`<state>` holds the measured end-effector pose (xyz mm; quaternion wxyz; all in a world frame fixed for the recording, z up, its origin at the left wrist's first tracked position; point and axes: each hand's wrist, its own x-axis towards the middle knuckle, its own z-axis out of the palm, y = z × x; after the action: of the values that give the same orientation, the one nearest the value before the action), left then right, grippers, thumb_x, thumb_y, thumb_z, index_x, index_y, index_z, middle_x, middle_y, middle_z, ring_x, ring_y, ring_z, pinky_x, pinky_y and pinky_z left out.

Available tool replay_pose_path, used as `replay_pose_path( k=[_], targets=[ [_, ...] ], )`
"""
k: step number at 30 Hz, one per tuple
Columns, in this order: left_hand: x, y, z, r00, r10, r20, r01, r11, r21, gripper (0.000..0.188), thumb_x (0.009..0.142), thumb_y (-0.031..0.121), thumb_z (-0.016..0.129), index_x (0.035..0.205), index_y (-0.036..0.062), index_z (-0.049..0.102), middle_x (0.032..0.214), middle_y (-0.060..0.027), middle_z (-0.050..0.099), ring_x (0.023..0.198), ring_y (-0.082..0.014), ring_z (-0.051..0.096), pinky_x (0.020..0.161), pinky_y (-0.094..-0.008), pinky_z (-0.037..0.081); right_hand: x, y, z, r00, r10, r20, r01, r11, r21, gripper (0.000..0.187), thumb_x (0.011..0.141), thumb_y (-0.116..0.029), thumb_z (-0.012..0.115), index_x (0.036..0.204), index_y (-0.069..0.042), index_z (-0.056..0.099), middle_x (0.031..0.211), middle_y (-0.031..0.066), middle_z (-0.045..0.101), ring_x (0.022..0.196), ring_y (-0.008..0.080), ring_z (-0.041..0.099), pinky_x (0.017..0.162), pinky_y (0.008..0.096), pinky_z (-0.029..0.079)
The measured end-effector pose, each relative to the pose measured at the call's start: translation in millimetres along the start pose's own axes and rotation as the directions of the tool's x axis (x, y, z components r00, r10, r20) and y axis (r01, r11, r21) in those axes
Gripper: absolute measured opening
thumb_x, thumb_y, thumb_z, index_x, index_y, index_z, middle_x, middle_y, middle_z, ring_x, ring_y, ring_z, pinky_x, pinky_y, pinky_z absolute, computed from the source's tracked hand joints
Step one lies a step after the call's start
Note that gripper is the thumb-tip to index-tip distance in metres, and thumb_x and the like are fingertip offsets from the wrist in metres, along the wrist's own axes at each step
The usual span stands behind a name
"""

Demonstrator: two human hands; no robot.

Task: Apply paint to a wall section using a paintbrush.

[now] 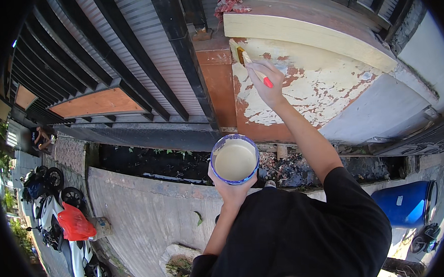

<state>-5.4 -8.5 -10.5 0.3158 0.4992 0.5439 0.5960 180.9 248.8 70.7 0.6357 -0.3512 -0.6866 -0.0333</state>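
Currently, our right hand [275, 85] grips the brush [245, 58], its long axis slanting up-left to the patchy wall [307, 91], contact hard to judge; our left hand [233, 190], lower and farther from that wall, clasps the paint tub [233, 141].

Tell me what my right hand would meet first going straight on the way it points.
Probably the patchy cream wall; the paintbrush in your right hand leads toward its upper left corner. Depth is unclear, so it may already be touching.
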Motion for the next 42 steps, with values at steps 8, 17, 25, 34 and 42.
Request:
replay_pose_path(
  k=[8,17,25,34,42],
  targets=[
    [4.8,-0.8,-2.0,1.0,-0.023,-0.005,0.023,1.0,-0.001,0.118,0.061,0.017,0.1,0.151,-0.0016,0.026,0.143,-0.0181,0.048,0.132,-0.0279,0.054,0.113,-0.0425,0.043,0.3,24.1,-45.6,0.989,0.075,-0.131,-0.089,0.99,-0.108,0.019,0.087,0.005,0.076,0.106,-0.001,0.079,0.098,0.014,0.077,0.088,0.0234,0.074,0.081,0.0318,0.057],
    [5.0,5.9,-8.3,1.0,-0.021,0.011,0.021,0.999,0.027,0.116,0.062,0.016,0.099,0.151,-0.0014,0.026,0.142,-0.0177,0.049,0.13,-0.0272,0.055,0.11,-0.0417,0.045,-15.4,-18.6,-10.4,0.997,-0.074,-0.039,0.069,0.991,-0.113,0.022,0.083,0.006,0.079,0.103,-0.002,0.079,0.096,0.0127,0.073,0.086,0.0246,0.072,0.077,0.0323,0.056],
    [8.1,-1.3,-6.9,0.999,-0.026,0.043,0.026,1.0,0.005,0.117,0.061,0.015,0.099,0.151,-0.0015,0.026,0.142,-0.018,0.048,0.131,-0.0273,0.054,0.11,-0.0418,0.045,7.8,21.0,-47.2,0.986,0.034,-0.166,-0.065,0.981,-0.186,0.016,0.089,0.004,0.077,0.104,0.0,0.078,0.097,0.0142,0.076,0.087,0.023,0.073,0.08,0.0335,0.057],
    [6.2,0.7,-12.7,0.999,-0.037,0.036,0.037,0.999,0.005,0.12,0.059,0.015,0.099,0.152,-0.001,0.026,0.144,-0.0181,0.048,0.133,-0.0288,0.053,0.113,-0.043,0.043,-35.4,-26.8,-84.4,0.966,-0.239,0.099,0.257,0.837,-0.483,0.027,0.081,0.0,0.08,0.107,-0.004,0.078,0.11,0.011,0.075,0.088,0.0226,0.07,0.07,0.0328,0.058],
    [-5.1,-14.5,-15.2,0.999,-0.036,0.027,0.037,0.998,-0.049,0.127,0.054,0.019,0.103,0.153,-0.0009,0.027,0.146,-0.0193,0.047,0.135,-0.0307,0.052,0.114,-0.0446,0.043,56.5,32.1,-77.3,0.278,-0.511,0.813,0.872,0.489,0.009,0.026,0.084,-0.013,0.069,0.109,-0.005,0.074,0.142,0.0113,0.058,0.122,0.0241,0.06,0.094,0.0356,0.06]
  ],
)
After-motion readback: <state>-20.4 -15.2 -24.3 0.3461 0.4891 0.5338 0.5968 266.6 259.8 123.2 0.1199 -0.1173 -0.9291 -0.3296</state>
